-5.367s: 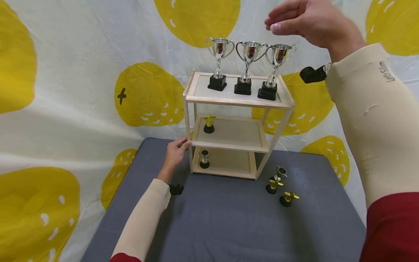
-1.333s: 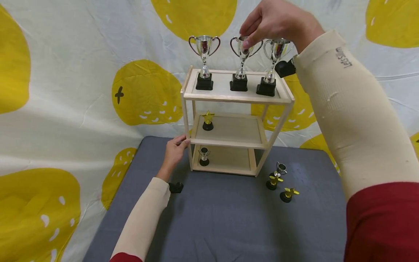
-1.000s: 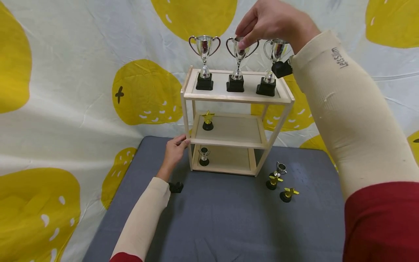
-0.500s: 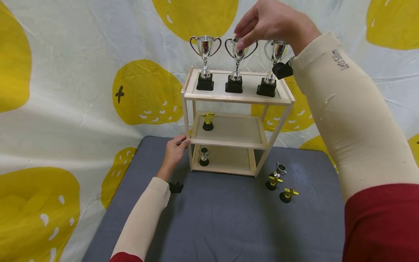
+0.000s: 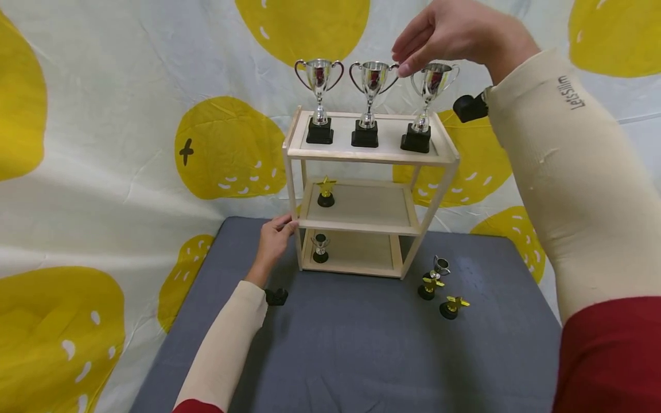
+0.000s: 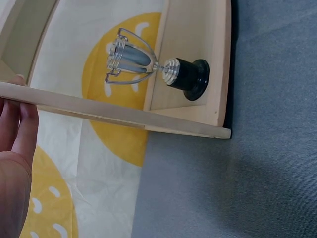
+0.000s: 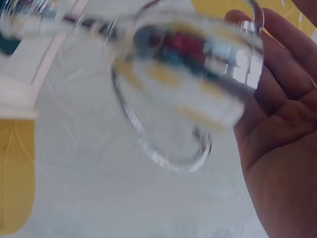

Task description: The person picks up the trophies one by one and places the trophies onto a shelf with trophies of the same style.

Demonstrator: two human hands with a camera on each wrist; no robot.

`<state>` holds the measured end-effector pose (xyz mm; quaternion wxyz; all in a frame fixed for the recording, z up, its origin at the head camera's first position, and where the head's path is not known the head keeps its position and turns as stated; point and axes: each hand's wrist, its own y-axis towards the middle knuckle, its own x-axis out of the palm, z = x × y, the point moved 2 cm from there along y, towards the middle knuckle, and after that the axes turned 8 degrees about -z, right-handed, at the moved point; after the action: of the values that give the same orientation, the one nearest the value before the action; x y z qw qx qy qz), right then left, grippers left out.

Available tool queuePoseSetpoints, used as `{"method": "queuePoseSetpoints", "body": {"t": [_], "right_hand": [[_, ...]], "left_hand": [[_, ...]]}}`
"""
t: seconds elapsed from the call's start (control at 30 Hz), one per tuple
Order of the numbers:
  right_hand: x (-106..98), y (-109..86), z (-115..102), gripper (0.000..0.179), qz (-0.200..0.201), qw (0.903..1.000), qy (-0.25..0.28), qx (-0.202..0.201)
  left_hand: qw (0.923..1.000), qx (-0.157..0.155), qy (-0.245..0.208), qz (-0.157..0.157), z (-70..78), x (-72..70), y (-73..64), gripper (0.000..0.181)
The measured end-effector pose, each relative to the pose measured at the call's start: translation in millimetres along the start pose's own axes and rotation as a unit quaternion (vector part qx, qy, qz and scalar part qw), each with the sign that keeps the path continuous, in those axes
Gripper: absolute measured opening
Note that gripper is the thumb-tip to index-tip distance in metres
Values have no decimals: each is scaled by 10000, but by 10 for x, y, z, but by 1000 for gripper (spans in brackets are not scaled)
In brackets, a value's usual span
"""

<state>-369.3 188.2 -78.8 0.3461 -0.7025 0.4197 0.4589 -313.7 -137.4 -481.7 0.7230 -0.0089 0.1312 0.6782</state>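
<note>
On the top board of a three-tier wooden shelf [image 5: 369, 155] stand a left silver trophy cup [image 5: 318, 80], a middle silver trophy cup [image 5: 369, 86] and a right silver trophy cup [image 5: 430, 86], all upright on black bases. My right hand [image 5: 459, 35] hovers by the middle cup's right handle, fingers loosely bent and holding nothing. The right wrist view has a blurred cup beside that right hand [image 7: 285, 129]. Lower down, my left hand [image 5: 273, 244] pinches the shelf's left front post, thumb in front; the left wrist view shows its fingers [image 6: 27, 126] at the post.
A gold star trophy [image 5: 326, 192] occupies the middle tier's left end; a small silver cup [image 5: 320, 249] stands below it. Right of the shelf, on the grey table [image 5: 335, 344], are another small silver cup [image 5: 440, 265] and two star trophies [image 5: 450, 310]. A lemon-print cloth hangs behind.
The left cup, then the middle cup, have shifted left along the top board. My right hand has let go of the middle cup and drawn right. My left hand stays at the post.
</note>
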Motion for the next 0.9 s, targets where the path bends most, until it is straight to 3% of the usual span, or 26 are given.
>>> {"method": "queuePoseSetpoints", "body": {"t": [0.3,0.5,0.7,0.9], "right_hand": [[-8,-78,207,60,-49,9996,61,280],[28,-72,211,56,79,9996,193,214],[30,-83,218,63,217,9992,203,265],[-1,-176,320,65,440,9968,642,206]], "left_hand": [[10000,-5,44,34,-30,-61,3,38],[10000,-35,31,16,-23,-86,-1,38],[10000,-35,43,26,-14,-78,18,38],[10000,-62,-16,-5,-15,-61,28,38]]}}
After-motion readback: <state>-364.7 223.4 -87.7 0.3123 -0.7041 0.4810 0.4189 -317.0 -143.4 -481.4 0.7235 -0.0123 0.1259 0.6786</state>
